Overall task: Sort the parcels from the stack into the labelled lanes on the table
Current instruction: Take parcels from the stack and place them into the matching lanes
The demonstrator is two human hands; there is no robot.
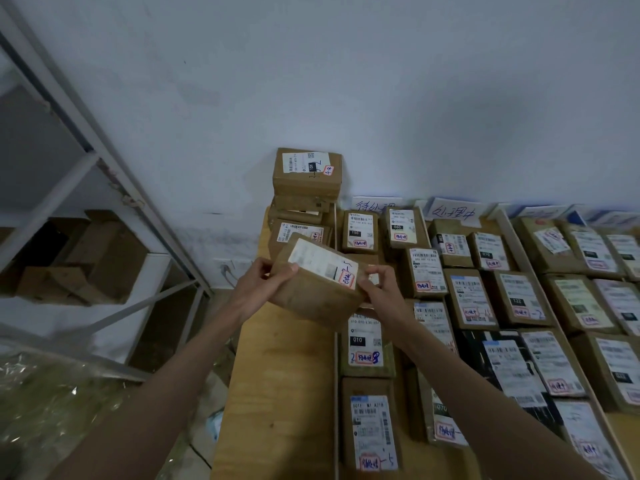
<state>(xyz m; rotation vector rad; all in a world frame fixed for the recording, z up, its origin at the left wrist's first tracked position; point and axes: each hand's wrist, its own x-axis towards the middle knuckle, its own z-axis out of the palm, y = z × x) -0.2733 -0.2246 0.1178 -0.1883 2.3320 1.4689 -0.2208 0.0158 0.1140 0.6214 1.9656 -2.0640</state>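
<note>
I've got a brown cardboard parcel (317, 282) up off the table, tilted, held between both hands: left hand (258, 284) grips its left end w/ thumb on the top edge, right hand (375, 289) pinches the right end next to its red-bordered sticker. Its white shipping label is blurred; I can't read it, only a handwritten stroke beside the sticker. It hangs in front of the stack of brown parcels (304, 195) at the far left corner of the pale wooden table (277, 393), against the white wall (311, 81). Top box of that stack carries a white label w/ QR code and a red-edged sticker. Behind the lanes, two paper lane signs w/ blue handwriting: the left sign (375, 204) partly hidden by boxes, the right sign (453, 211) reads 处理中. Readable lane labels: box marked "150" (360, 232), box marked "060" (403, 226), box marked "010" (365, 344) just below my right wrist, box marked "122" (519, 299). Thin wooden divider strip (335, 393) runs along the left edge of the first lane; the lanes to the right are packed w/ boxes touching. Left of that strip the tabletop is bare wood to its left edge. Beyond the edge: grey metal shelving frame (104, 161) w/ open cartons on a low shelf, crinkled clear plastic wrap (45, 393) on the floor.
</note>
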